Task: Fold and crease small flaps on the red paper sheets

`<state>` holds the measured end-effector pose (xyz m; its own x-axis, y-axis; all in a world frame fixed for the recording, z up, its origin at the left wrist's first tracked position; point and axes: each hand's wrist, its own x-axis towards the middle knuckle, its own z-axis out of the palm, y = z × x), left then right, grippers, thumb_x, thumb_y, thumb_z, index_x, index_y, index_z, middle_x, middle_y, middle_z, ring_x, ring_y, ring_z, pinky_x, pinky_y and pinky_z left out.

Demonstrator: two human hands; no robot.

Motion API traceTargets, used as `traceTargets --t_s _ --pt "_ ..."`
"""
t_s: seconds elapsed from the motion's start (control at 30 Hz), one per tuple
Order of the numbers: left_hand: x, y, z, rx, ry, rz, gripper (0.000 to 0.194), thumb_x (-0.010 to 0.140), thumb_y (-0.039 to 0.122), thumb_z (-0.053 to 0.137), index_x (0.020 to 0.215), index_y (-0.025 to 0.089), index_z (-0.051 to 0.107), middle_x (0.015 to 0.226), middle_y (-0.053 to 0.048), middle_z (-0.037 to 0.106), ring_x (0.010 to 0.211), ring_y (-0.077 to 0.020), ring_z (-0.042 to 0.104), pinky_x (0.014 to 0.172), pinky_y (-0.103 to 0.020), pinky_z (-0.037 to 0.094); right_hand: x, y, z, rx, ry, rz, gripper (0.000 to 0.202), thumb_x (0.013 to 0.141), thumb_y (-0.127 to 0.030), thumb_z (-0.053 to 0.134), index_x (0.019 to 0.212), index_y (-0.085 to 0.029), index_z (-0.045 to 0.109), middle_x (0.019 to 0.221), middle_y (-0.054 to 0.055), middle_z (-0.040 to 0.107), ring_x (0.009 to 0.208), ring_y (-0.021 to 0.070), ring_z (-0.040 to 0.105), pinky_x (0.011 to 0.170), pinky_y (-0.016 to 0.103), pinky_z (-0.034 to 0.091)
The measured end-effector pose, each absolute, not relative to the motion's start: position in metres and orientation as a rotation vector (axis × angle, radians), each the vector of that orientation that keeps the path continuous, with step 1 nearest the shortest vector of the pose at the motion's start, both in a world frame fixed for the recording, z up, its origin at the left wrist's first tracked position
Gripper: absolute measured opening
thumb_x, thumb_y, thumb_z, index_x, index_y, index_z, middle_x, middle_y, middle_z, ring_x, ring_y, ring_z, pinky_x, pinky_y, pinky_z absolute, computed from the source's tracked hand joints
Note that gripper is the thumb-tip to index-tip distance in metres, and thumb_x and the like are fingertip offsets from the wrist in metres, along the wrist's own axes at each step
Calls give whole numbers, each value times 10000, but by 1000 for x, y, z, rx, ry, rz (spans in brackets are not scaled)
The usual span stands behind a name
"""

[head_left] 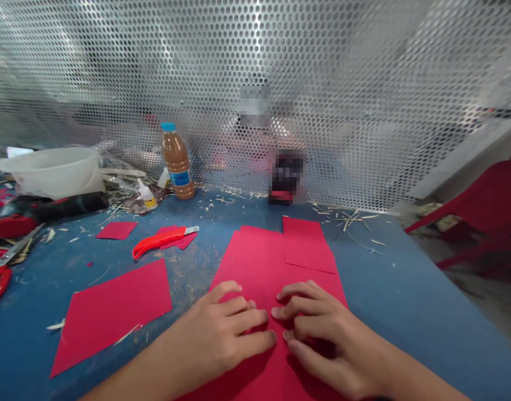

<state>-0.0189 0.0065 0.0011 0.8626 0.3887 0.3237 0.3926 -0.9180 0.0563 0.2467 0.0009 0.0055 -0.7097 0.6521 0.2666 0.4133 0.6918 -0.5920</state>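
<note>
A large red sheet of card [255, 256] lies flat on the blue table in front of me. Both hands rest on it, fingertips facing each other near its middle. My left hand [234, 326] has its fingers stretched across the card with small gaps between them. Opposite it, my right hand [322, 328] touches the card with bent, spread fingertips. Neither hand grips anything that I can see. A smaller red piece [308, 245] sits on the sheet's far right corner. The sheet's near end runs under my wrists and out of view.
Left of the sheet lie another red card [117, 312] and an orange utility knife [163, 239] on red scraps. Farther back stand a brown-filled bottle [178, 164], a glue bottle [146, 195] and a white basin [57, 170]. A perforated metal panel [343, 100] closes the table's back; a red chair [485, 206] is right.
</note>
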Motion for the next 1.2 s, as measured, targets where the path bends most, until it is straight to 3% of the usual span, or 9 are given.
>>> traceTargets --t_s 0.13,0.33,0.43,0.57,0.67,0.9,1.03,1.2 --pt "-17 3 -1 -3067 -710 -505 252 1090 118 464 1197 247 651 1168 8 782 964 -192 678 1162 -438 301 248 1 5 -799 -2427 694 203 927 -107 590 763 -206 658 999 47 754 1117 235 634 1044 487 479" --pt "-13 -2 1 -3107 -780 -524 227 937 97 576 1115 221 643 1153 -14 769 1020 -231 650 1195 -450 234 247 1 4 -799 -2418 697 211 933 -105 575 763 -204 650 989 52 744 1108 244 631 1012 485 482" --pt "-8 -5 3 -3183 -882 -645 213 926 98 574 1086 232 616 1135 -10 744 1060 -230 627 1136 -430 297 247 1 4 -787 -2414 709 211 937 -105 565 772 -206 649 995 56 740 1115 249 624 1003 482 487" --pt "2 -8 3 -3337 -1231 -680 422 941 62 511 1295 290 528 1099 1 713 1025 -218 616 992 -418 391 246 0 6 -804 -2435 710 235 940 -113 546 736 -208 616 854 46 684 1064 248 621 985 480 495" --pt "5 -9 -1 -3395 -1323 -584 608 953 84 503 1503 306 369 1187 -33 708 1064 -251 622 1019 -476 401 246 0 7 -829 -2432 704 242 930 -111 546 713 -207 598 821 35 662 1038 242 620 979 477 492" --pt "4 -9 -3 -3384 -1283 -407 616 1017 131 438 1588 260 246 1525 -105 583 1255 -345 603 1129 -643 349 246 0 4 -796 -2391 739 216 912 -94 557 734 -207 603 838 31 686 985 235 626 958 469 483" --pt "5 -9 6 -3368 -1261 -328 597 990 130 455 1560 215 298 1568 -119 547 1267 -372 606 1090 -659 395 246 1 3 -821 -2390 736 212 919 -99 571 743 -208 612 888 36 706 1022 244 625 971 474 473" --pt "3 -10 14 -3318 -1152 -165 507 928 131 510 1433 158 472 1598 -162 506 1268 -420 605 1076 -675 393 247 0 4 -839 -2413 725 206 926 -112 576 750 -212 610 892 27 707 1051 246 628 990 492 472"
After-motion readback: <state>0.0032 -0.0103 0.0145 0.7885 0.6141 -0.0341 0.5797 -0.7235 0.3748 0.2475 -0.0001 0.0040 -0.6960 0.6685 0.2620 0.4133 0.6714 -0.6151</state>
